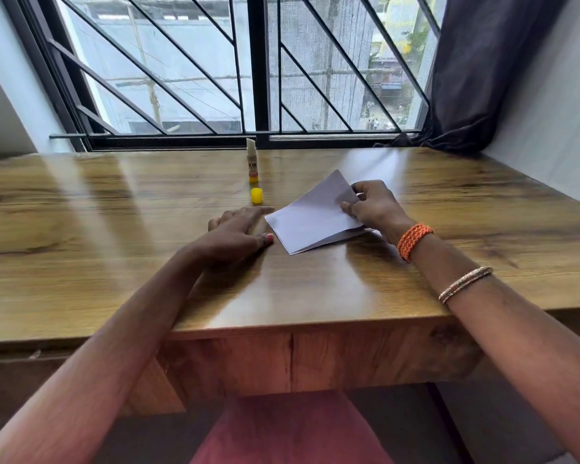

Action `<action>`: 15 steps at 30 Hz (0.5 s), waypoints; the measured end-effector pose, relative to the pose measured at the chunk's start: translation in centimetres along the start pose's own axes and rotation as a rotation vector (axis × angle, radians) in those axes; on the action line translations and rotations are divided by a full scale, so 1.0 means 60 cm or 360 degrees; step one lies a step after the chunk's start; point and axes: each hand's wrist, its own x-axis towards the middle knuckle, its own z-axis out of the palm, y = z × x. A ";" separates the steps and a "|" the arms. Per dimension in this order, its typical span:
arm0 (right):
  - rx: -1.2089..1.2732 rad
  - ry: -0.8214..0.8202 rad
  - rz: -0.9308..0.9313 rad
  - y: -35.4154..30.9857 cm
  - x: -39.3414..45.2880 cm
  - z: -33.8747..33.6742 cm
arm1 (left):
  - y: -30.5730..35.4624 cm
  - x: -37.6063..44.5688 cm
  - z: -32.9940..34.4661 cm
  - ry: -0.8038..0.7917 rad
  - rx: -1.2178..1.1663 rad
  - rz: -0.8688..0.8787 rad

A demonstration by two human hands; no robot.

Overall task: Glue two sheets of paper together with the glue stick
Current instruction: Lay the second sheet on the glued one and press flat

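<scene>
Two white paper sheets (310,217) lie stacked on the wooden table (114,202), the upper one raised at its right side. My right hand (372,205) pinches the right edge of that upper sheet between thumb and fingers. To the left of the paper, my left hand (238,229) rests flat on the table with straight fingers, its fingertips just short of the sheets' left corner. An uncapped glue stick (252,160) stands upright farther back, white glue showing at its top. Its yellow cap (256,196) sits just in front of it.
A barred window (262,68) runs along the table's far edge, and a dark curtain (482,68) hangs at the back right. A grey wall (556,128) borders the table's right side. Below the front edge is a red seat (288,430).
</scene>
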 end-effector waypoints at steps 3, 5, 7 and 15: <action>-0.0011 -0.0001 -0.0015 -0.003 -0.003 -0.001 | 0.005 0.001 0.006 0.0052 0.0032 -0.0027; -0.0030 0.0000 -0.0030 -0.003 -0.004 -0.001 | 0.004 0.002 0.010 0.0058 0.0102 -0.0025; -0.0069 0.0012 -0.0055 -0.004 -0.006 -0.001 | 0.002 0.005 0.013 0.0063 0.0183 -0.0022; -0.0152 0.0037 -0.0114 -0.007 -0.010 0.000 | 0.014 0.015 0.034 0.0156 0.0361 -0.0116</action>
